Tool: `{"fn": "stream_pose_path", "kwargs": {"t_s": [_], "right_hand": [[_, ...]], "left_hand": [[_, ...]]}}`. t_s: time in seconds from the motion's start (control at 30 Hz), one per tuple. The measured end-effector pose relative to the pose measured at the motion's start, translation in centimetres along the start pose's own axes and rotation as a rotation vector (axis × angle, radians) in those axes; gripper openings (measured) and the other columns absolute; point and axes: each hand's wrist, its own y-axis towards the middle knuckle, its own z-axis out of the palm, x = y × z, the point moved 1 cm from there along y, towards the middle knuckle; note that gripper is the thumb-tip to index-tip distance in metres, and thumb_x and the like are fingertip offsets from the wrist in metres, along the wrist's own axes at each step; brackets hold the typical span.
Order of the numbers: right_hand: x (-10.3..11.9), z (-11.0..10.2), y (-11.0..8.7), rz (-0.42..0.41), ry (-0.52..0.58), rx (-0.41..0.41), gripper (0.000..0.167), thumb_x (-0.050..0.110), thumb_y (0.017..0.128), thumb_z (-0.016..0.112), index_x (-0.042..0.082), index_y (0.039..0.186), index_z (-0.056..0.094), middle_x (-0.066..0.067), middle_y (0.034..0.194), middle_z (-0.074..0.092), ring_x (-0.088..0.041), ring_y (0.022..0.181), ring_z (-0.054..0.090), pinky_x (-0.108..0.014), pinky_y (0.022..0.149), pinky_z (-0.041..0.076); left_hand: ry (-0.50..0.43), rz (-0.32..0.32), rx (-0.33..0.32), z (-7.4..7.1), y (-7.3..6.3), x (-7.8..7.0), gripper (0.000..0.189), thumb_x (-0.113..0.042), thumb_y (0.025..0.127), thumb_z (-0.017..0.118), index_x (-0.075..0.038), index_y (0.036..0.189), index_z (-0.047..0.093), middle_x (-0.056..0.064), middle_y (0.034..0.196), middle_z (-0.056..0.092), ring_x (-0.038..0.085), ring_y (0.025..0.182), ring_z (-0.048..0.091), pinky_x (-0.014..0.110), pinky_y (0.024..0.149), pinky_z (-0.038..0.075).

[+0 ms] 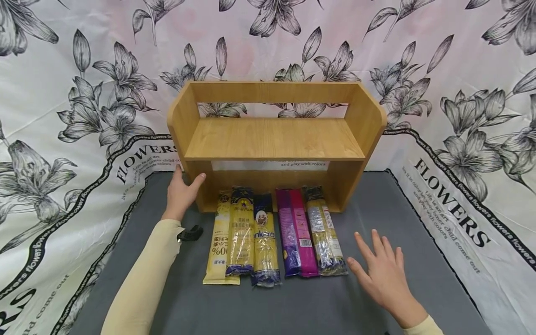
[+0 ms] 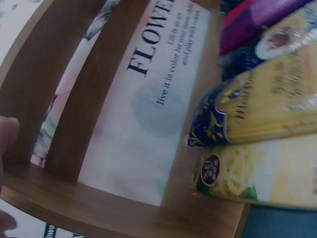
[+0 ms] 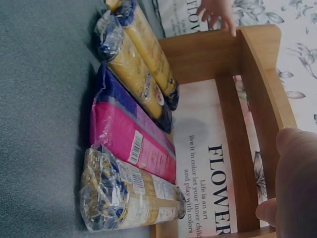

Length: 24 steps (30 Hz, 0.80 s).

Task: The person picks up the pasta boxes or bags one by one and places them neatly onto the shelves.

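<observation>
My left hand (image 1: 180, 195) is at the left side panel of a wooden shelf (image 1: 274, 139), thumb spread over the panel's front edge and fingers along its outer side. My right hand (image 1: 383, 274) is held with fingers spread, right of the packets. Between the hands lie several pasta packets, top ends in the shelf's lower opening: a pale yellow packet (image 1: 218, 242), a yellow packet with blue ends (image 1: 241, 232), a blue-and-yellow packet (image 1: 265, 242), a magenta-and-purple packet (image 1: 296, 232) and a clear packet with blue ends (image 1: 325, 232).
The shelf's upper board (image 1: 274, 139) has a back rail above it. Underneath is a grey tabletop (image 1: 201, 309). A white cloth with flower drawings (image 1: 125, 93) hangs behind and at both sides. A black strap (image 1: 190, 233) sits at my left wrist.
</observation>
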Motion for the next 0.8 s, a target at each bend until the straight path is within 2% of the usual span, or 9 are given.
{"fn": "stream_pose_path", "kwargs": {"t_s": [0.1,0.23,0.37,0.47,0.6,0.8], "right_hand": [[0.0,0.0,-0.1,0.009,0.009,0.003,0.071,0.055,0.102,0.050,0.009,0.156,0.041,-0.039,0.160,0.025,-0.064,0.143,0.023,-0.083,0.107,0.012],[-0.2,0.1,-0.3,0.008,0.013,-0.003,0.070,0.054,0.102,0.051,0.009,0.155,0.043,-0.038,0.160,0.026,-0.064,0.143,0.024,-0.084,0.107,0.013],[-0.4,0.3,-0.3,0.007,0.006,-0.006,0.069,0.054,0.102,0.051,0.010,0.155,0.044,-0.038,0.160,0.027,-0.064,0.142,0.025,-0.084,0.106,0.014],[-0.4,0.4,-0.4,0.007,0.004,-0.007,0.069,0.053,0.102,0.052,0.010,0.154,0.044,-0.038,0.159,0.028,-0.064,0.142,0.026,-0.083,0.106,0.014],[-0.4,0.4,-0.5,0.003,0.007,-0.014,0.068,0.052,0.102,0.052,0.009,0.154,0.045,-0.038,0.159,0.029,-0.064,0.142,0.027,-0.083,0.106,0.015],[-0.3,0.3,-0.3,0.005,0.019,-0.025,0.066,0.049,0.102,0.054,0.008,0.153,0.045,-0.038,0.158,0.031,-0.064,0.140,0.030,-0.082,0.106,0.017]], "left_hand": [[-0.107,0.003,-0.090,0.3,1.2,-0.5,0.093,-0.040,0.097,0.061,-0.009,0.165,0.005,0.018,0.171,0.016,0.038,0.157,0.019,0.055,0.126,0.022],[-0.200,0.049,-0.190,0.7,2.5,-0.9,0.079,-0.023,0.093,0.063,-0.012,0.162,0.025,0.018,0.162,0.038,0.037,0.150,0.038,0.052,0.121,0.035],[-0.215,0.084,-0.276,1.0,3.1,-1.2,0.061,-0.013,0.092,0.059,-0.010,0.151,0.045,0.021,0.146,0.056,0.039,0.134,0.055,0.053,0.109,0.046],[-0.202,0.099,-0.335,1.1,3.2,-1.2,0.049,-0.007,0.092,0.055,-0.003,0.140,0.053,0.025,0.135,0.062,0.042,0.126,0.058,0.054,0.106,0.046],[-0.189,0.105,-0.372,1.2,3.3,-1.1,0.038,-0.005,0.094,0.053,0.001,0.131,0.059,0.026,0.128,0.066,0.043,0.121,0.061,0.056,0.103,0.048],[-0.196,0.113,-0.355,1.4,3.3,-1.0,0.037,-0.005,0.096,0.053,0.002,0.132,0.059,0.027,0.128,0.066,0.043,0.119,0.063,0.056,0.100,0.051]]}}
